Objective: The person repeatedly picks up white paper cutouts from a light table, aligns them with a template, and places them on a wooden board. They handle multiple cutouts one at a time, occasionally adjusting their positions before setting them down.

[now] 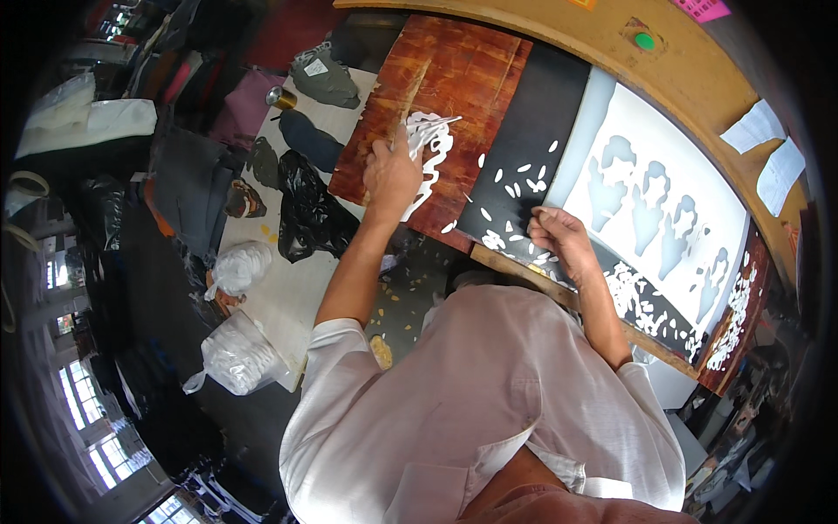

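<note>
My left hand [393, 179] is over a red-brown wooden board [471, 65]. Its fingers close at the edge of a white cut-out piece [429, 129] with a wavy, openwork outline, and more such cut-outs [426, 188] lie just beside and below it. To the right, my right hand [561, 240] hovers at a black surface [537, 109], fingers curled and thumb pressed to the forefinger. Whatever is in that pinch, if anything, is too small to make out. Small white oval scraps [513, 188] are scattered around it.
A white sheet with rows of flower-shaped openings [642, 196] lies right. Many scraps [624, 293] gather along the front edge. Left stands a pale table [262, 306] with a black plastic bag [310, 210], a can [280, 97] and clear bags [240, 354]. A yellow-brown ledge [559, 22] borders the back.
</note>
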A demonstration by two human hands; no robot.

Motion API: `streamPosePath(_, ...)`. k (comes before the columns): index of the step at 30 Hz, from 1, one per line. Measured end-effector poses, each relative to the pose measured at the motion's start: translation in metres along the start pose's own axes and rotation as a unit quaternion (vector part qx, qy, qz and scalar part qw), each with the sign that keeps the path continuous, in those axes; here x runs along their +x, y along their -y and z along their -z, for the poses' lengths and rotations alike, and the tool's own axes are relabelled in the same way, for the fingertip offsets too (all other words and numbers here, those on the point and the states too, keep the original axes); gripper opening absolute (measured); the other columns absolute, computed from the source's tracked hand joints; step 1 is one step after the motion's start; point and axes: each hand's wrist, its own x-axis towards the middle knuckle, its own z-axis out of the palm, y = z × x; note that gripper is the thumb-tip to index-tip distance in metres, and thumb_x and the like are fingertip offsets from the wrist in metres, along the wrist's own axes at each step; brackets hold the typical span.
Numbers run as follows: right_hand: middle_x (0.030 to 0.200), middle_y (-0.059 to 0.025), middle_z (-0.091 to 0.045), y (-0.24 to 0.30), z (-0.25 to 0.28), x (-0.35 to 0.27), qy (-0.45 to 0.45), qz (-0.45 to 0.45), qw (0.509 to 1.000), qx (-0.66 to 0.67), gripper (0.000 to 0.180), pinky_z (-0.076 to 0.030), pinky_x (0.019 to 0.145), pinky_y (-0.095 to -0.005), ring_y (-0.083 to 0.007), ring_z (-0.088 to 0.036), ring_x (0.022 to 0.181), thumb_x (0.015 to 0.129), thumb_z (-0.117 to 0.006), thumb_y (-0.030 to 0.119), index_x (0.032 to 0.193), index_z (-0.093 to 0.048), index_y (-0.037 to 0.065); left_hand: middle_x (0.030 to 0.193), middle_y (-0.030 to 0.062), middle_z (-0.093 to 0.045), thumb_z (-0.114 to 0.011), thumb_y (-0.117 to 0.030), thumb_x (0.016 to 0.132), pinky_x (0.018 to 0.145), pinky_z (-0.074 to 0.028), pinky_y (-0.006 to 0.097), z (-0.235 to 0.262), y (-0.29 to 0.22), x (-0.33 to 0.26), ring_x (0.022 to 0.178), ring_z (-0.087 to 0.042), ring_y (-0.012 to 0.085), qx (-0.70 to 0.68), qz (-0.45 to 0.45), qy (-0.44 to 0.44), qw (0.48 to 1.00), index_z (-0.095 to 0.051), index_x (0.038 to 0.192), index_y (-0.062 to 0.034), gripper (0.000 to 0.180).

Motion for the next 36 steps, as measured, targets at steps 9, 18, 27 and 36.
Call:
streamPosePath(9,0.141,-0.0154,-0.06,0.025,-0.069,0.056,0.198,0.01,0.942,0.271,0.084,-0.053,0.108,-0.0552,-0.0363,-0.061,0.131,0.101,-0.055,0.07,0.152,-0.044,0.005,0.114,0.0189,-0.075,-0.055,-0.027,0.11,0.061,-0.065,0.038,0.07,-0.071,-0.04,0.085,-0.078,0.0296,-0.685,0.138,0.403,0.591,-0.055,0.142,0.0037,0.044)
streamPosePath(18,0.138,-0.0221,-0.067,0.046,-0.059,0.059,0.241,0.071,0.913,0.321,0.055,-0.055,0.108,-0.0562,-0.0411,-0.066,0.128,0.106,-0.064,0.044,0.145,-0.055,0.006,0.124,0.0154,-0.071,-0.059,-0.03,0.106,0.072,-0.066,0.043,0.005,-0.064,-0.088,0.097,-0.078,0.0333,-0.762,0.194,0.473,0.399,-0.056,0.146,-0.0028,0.049)
streamPosePath(27,0.113,-0.0085,-0.073,0.017,-0.036,0.036,0.088,0.015,0.984,0.156,0.038,-0.063,0.088,-0.0381,-0.023,-0.074,0.103,0.105,-0.069,0.037,0.126,-0.067,0.005,0.127,0.0199,-0.068,-0.061,-0.017,0.103,0.084,-0.068,0.052,-0.02,-0.073,-0.121,0.11,-0.073,0.0321,-0.77,0.177,0.392,0.471,-0.055,0.144,0.0049,0.047)
streamPosePath(36,0.126,-0.0073,-0.072,0.001,-0.019,-0.014,0.126,-0.087,0.974,0.164,0.049,-0.06,0.095,-0.0403,-0.0232,-0.069,0.118,0.102,-0.073,0.041,0.139,-0.061,0.012,0.122,0.0174,-0.07,-0.062,-0.015,0.104,0.081,-0.066,0.046,-0.028,-0.082,-0.143,0.102,-0.074,0.0282,-0.774,0.164,0.394,0.468,-0.058,0.14,0.0035,0.04)
